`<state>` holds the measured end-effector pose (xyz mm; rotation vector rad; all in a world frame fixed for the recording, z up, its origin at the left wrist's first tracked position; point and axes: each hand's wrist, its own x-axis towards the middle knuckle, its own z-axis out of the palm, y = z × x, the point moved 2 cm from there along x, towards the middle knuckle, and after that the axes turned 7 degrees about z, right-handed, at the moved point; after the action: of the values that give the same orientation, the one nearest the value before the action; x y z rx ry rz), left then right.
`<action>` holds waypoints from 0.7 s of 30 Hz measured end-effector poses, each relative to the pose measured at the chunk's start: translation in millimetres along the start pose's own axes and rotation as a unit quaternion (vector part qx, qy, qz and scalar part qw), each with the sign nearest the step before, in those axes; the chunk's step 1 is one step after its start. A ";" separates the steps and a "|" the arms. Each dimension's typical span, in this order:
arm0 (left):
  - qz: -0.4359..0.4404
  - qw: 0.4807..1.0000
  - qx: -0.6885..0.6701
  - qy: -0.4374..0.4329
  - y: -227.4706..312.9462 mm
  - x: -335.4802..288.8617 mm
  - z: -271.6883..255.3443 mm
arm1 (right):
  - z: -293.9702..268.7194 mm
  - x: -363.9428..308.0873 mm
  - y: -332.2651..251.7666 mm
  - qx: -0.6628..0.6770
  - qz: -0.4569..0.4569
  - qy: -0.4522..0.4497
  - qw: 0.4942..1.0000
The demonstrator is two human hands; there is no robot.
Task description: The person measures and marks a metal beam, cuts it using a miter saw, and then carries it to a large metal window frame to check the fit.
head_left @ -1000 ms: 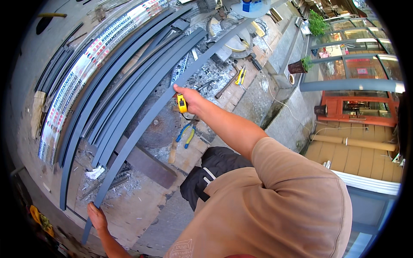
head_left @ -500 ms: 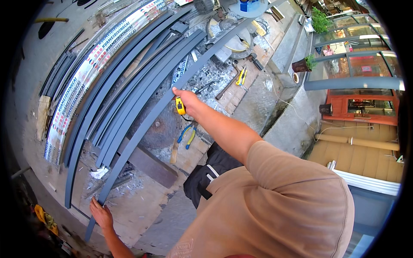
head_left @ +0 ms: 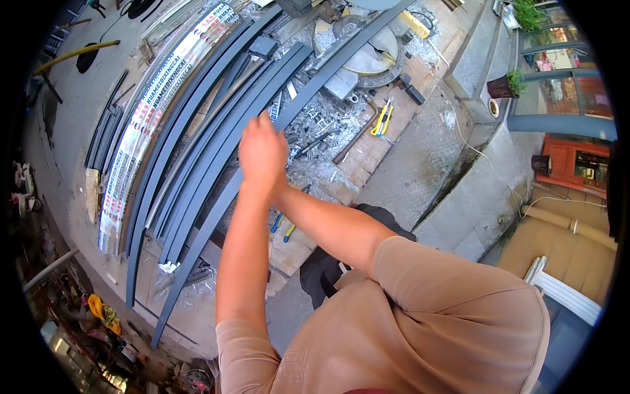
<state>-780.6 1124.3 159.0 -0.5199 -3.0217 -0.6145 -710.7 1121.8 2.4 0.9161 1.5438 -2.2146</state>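
Observation:
A long dark grey metal profile [head_left: 326,73] runs diagonally from the lower left up across a miter saw [head_left: 374,52]. My left hand [head_left: 262,150] is over its middle, back of the hand up and fingers curled down; what they hold is hidden. My right hand [head_left: 281,188] is crossed beneath the left wrist, its fingers mostly hidden. No tape measure shows now; the hands may cover it. Below my right forearm lie pliers [head_left: 289,232] with blue and yellow handles. A yellow utility knife [head_left: 382,121] is further right, beside a rusty bar [head_left: 357,134].
Several grey profiles [head_left: 216,148] lie side by side to the left, next to a white wrapped bundle [head_left: 141,134]. Metal shavings [head_left: 328,118] cover the work area. A step [head_left: 482,151] and potted plants [head_left: 506,85] stand at right; a yellow pipe [head_left: 79,56] is far left.
My left hand has left the profile's lower end and moved up over my right hand. The yellow tape measure seen in my right hand is now hidden. The view has shifted.

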 end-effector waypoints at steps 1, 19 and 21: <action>0.009 1.000 0.023 -0.017 16.0 24.7 23.9 | -1.0 17.1 26.4 0.023 -0.039 -0.014 0.999; -0.077 0.986 0.095 -0.116 43.5 91.6 127.1 | 2.2 -11.4 2.2 -0.187 -0.030 0.083 0.978; -0.066 0.985 0.100 -0.121 51.6 97.5 124.7 | 1.1 3.5 26.7 -0.108 -0.015 0.023 0.994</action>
<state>-849.6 1247.7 71.2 -0.4164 -3.3175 -0.2596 -698.7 1110.9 -19.1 0.8883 1.7875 -2.0084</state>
